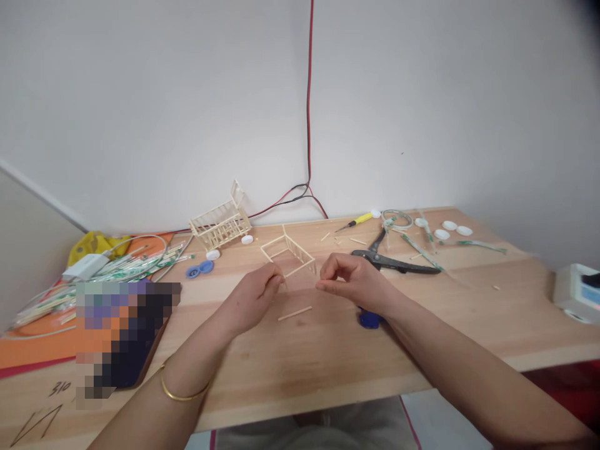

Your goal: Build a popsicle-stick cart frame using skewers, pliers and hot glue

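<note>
My left hand pinches the near left corner of a small open frame of thin wooden sticks, holding it tilted above the table. Just right of the frame's right corner is my right hand, thumb and forefinger pressed together; anything between them is too small to make out. A loose wooden stick lies on the tabletop below the two hands. Behind, to the left, stands a larger cart-like structure of sticks with white caps near its base. A blue object is partly hidden under my right wrist.
Dark-handled pliers lie beyond my right hand, near a yellow-handled screwdriver. White bottle caps and stick scraps are scattered there. Blue caps, bagged sticks, a white adapter and a blurred-out phone occupy the left.
</note>
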A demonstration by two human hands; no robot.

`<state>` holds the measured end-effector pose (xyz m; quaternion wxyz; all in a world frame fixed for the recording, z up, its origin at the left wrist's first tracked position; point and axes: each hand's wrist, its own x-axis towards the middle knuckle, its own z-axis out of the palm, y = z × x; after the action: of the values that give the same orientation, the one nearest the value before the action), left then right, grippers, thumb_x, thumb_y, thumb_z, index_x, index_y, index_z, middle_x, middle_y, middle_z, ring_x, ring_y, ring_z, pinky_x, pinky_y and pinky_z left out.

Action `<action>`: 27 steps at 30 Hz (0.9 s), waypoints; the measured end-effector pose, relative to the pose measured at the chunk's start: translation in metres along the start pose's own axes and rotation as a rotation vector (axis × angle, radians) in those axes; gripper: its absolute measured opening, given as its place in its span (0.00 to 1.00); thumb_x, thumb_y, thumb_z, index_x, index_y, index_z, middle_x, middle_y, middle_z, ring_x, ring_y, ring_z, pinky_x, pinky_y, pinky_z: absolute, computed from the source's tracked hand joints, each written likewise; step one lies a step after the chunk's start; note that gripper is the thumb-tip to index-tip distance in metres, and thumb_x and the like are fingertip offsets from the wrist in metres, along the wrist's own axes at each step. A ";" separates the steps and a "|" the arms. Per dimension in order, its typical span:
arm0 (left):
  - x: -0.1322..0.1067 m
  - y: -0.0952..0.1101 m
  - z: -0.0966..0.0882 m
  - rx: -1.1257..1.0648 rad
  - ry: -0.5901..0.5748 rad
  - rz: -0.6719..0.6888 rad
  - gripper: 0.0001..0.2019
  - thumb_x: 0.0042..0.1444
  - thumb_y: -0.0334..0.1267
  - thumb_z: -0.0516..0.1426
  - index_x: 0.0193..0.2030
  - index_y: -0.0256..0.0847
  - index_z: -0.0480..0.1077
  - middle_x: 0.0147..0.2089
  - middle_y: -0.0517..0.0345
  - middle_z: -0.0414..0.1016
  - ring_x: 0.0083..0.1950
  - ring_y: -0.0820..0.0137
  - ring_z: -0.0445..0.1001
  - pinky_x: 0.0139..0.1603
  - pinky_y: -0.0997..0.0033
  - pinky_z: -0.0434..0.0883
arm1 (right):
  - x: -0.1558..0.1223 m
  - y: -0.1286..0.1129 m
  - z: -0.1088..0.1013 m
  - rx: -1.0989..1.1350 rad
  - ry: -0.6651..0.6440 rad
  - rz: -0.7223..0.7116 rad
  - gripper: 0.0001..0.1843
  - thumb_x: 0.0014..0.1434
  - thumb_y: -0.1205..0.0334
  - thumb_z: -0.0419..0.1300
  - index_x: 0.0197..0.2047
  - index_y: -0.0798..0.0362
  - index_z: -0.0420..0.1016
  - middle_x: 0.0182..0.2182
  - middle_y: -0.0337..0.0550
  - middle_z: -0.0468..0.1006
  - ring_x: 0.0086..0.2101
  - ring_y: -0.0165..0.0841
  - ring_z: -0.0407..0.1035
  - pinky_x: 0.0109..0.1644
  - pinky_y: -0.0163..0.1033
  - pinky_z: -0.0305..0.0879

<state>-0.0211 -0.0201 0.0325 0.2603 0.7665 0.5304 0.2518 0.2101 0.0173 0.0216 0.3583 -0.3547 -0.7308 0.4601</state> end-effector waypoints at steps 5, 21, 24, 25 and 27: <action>0.000 0.001 0.004 -0.169 -0.027 -0.075 0.07 0.55 0.35 0.53 0.32 0.38 0.71 0.35 0.58 0.76 0.38 0.69 0.72 0.40 0.71 0.65 | -0.002 0.006 0.015 -0.161 -0.052 0.055 0.13 0.52 0.57 0.62 0.24 0.53 0.63 0.24 0.37 0.71 0.26 0.28 0.63 0.30 0.34 0.58; -0.002 0.002 0.019 -0.339 -0.086 -0.063 0.16 0.58 0.48 0.52 0.33 0.38 0.74 0.35 0.56 0.76 0.40 0.66 0.73 0.39 0.70 0.68 | 0.002 0.022 0.041 -0.456 0.174 0.090 0.18 0.51 0.63 0.57 0.19 0.50 0.50 0.17 0.34 0.61 0.22 0.29 0.58 0.24 0.33 0.47; -0.004 0.006 0.015 -0.298 -0.127 -0.023 0.16 0.58 0.47 0.51 0.32 0.39 0.73 0.32 0.59 0.75 0.38 0.67 0.72 0.37 0.72 0.67 | 0.003 0.023 0.040 -0.452 0.181 0.100 0.17 0.50 0.63 0.57 0.19 0.50 0.50 0.16 0.33 0.59 0.21 0.28 0.55 0.24 0.33 0.45; -0.005 0.007 0.012 -0.289 -0.150 -0.019 0.15 0.58 0.46 0.51 0.32 0.39 0.73 0.32 0.59 0.75 0.38 0.67 0.72 0.36 0.72 0.67 | 0.003 0.023 0.040 -0.444 0.180 0.099 0.17 0.50 0.63 0.57 0.19 0.50 0.49 0.16 0.33 0.59 0.21 0.28 0.55 0.24 0.33 0.46; -0.006 0.007 0.005 -0.285 -0.211 -0.033 0.14 0.57 0.44 0.52 0.31 0.39 0.73 0.33 0.58 0.75 0.39 0.67 0.72 0.38 0.72 0.67 | 0.003 0.023 0.039 -0.442 0.182 0.100 0.17 0.50 0.63 0.57 0.19 0.50 0.49 0.16 0.33 0.60 0.21 0.27 0.55 0.24 0.33 0.46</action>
<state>-0.0150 -0.0289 0.0334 0.4244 0.7352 0.4718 0.2384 0.1794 0.0111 -0.0115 0.3131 -0.5003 -0.7599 0.2723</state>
